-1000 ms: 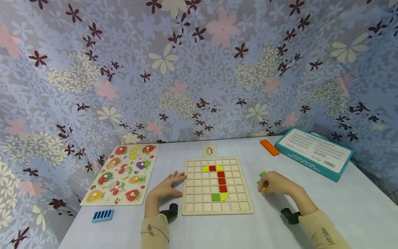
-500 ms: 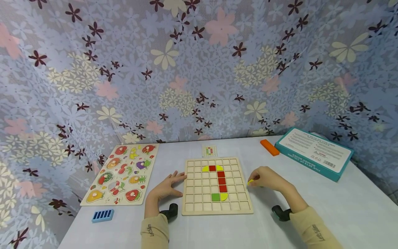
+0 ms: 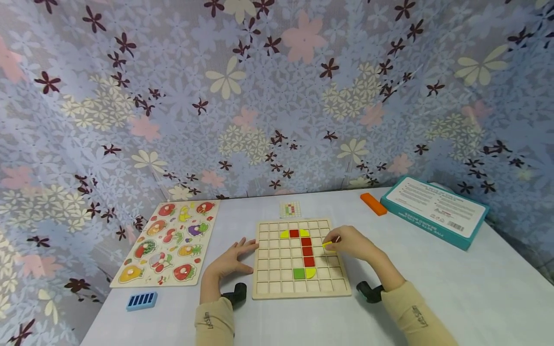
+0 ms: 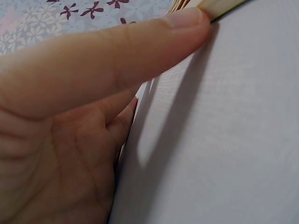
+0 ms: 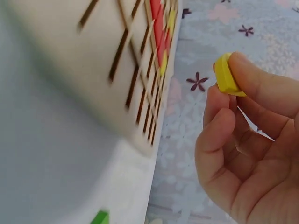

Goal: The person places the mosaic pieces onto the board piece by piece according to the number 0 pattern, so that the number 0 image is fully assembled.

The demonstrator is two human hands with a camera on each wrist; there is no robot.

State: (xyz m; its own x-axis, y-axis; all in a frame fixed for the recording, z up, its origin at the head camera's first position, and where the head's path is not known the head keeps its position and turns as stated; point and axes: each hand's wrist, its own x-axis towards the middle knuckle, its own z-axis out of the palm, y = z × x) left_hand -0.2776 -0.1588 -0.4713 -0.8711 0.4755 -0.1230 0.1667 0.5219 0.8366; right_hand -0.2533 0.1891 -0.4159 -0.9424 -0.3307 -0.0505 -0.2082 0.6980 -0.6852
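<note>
Right hand (image 3: 352, 241) has shifted inward: a second ago it was down on the table (image 3: 173, 327) to the right of the grid board (image 3: 298, 296), half a second ago at the board's edge, now over its right-hand columns. It pinches a yellow piece (image 5: 225, 77) between thumb and fingers, clear of the wood in the right wrist view; which cell lies beneath, cannot tell. Left hand (image 3: 227, 264) unmoved: fingers spread and relaxed, gripping nothing, thumb against the board's left edge, apparently steadying it. The set pieces match the earlier views: red squares (image 3: 307, 251) in a column and at top, yellow quarter-rounds (image 3: 310, 273) at the corners, one green square (image 3: 299, 273). So the work, as I judge it, has passed from picking up to carrying, nothing added yet. Printed card (image 3: 290, 209) stays beyond the far edge; a loose green piece (image 5: 100, 218) remains outside the board.
</note>
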